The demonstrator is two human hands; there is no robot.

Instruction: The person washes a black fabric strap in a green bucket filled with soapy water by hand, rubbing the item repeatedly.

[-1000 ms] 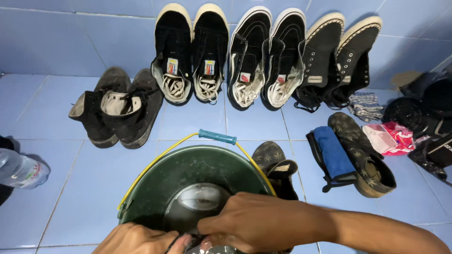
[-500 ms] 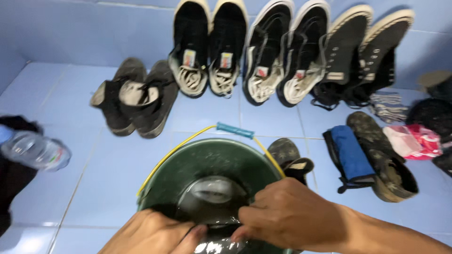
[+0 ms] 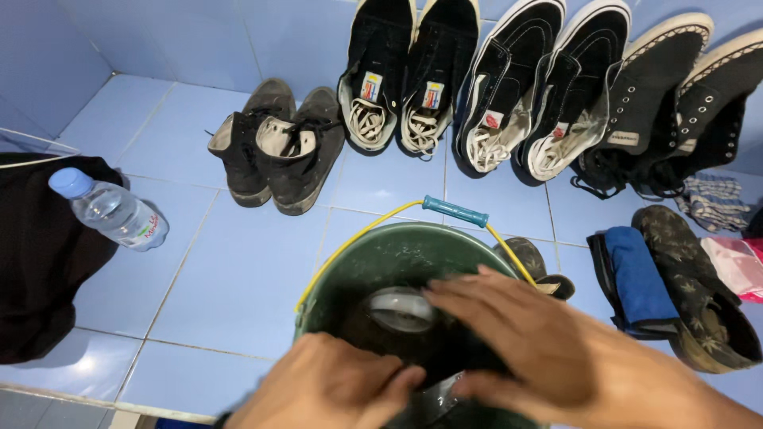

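Bucket (image 3: 397,262) — green, round, smooth-walled, with a thin yellow wire bail and a blue grip — stands on the blue tiled floor (image 3: 238,262), directly under both hands. Left hand (image 3: 334,385) at the near rim, fingers curled together around something dark inside; what it is cannot be told. Right hand (image 3: 524,342) laid over the opening, fingers spread flat — touching the dark contents beside a pale round object (image 3: 401,310).
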